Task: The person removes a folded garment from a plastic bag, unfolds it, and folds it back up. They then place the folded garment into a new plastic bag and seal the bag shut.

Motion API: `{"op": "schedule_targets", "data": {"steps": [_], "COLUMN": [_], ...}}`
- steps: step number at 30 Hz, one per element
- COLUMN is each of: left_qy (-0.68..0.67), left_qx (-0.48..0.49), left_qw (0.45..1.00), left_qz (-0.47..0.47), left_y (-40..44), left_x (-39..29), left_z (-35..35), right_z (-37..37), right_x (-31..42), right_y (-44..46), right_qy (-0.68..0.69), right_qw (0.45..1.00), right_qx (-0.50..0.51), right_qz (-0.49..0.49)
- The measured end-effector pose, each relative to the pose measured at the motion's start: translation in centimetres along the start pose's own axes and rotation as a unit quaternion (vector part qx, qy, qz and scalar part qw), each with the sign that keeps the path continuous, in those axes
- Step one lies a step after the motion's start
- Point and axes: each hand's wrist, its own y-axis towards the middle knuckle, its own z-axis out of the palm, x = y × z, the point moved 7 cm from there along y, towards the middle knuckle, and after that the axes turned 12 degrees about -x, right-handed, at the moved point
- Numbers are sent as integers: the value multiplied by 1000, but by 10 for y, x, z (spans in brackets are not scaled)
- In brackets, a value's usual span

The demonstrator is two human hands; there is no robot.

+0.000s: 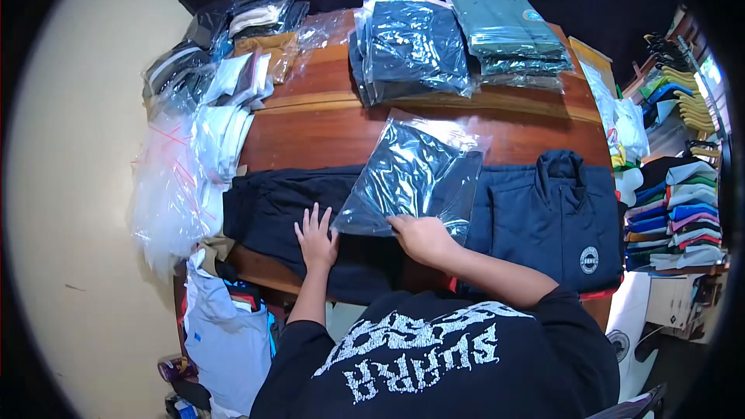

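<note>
nearby, the left hand (317,242) lies spread on a dark garment (283,198); the right hand (425,240) pinches the near edge of a clear bag (415,174), which stretches away from it over the cloth. beyond, bagged clothing stacks (415,46) sit on the wooden table (310,136).
</note>
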Motion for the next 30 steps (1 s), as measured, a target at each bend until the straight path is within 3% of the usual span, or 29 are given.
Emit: {"op": "schedule_targets", "data": {"steps": [4,6,7,8,9,10,12,15,18,19,21,24,26,30], "left_qy": [-13,-110,-247,-250,-444,-611,-706,-733,-720,-747,-707,-654,-659,-547], "left_qx": [2,-5,-38,-35,-50,-58,70,169,156,104,130,193,201,220], "left_qw": [1000,993,963,963,870,725,610,566,563,567,592,624,646,774], "left_qz": [9,-32,-105,-96,-209,-312,-354,-336,-373,-331,-364,-382,-329,-230], "left_y": [-1,-10,-10,-8,-6,-6,-15,-25,-18,-10,-4,11,29,65], "left_x": [7,39,58,58,59,58,43,50,81,98,124,138,148,155], "left_z": [5,33,44,32,6,-17,-53,-76,-88,-80,-72,-71,-59,-57], "right_z": [-14,-11,-8,-4,1,5,24,50,79,102,116,104,88,59], "right_x": [29,45,52,60,67,75,89,122,161,162,162,115,71,0], "right_y": [10,18,23,28,34,42,53,71,84,76,68,50,16,-63], "right_qy": [35,38,43,48,46,43,44,131,270,382,463,314,210,21], "right_qw": [997,997,996,995,994,994,990,979,959,904,855,926,926,895], "right_qx": [-47,-32,-28,-27,-20,-26,-1,-7,-22,95,84,-115,-215,-293], "right_qz": [42,63,71,81,96,102,137,157,84,168,219,178,228,336]}}
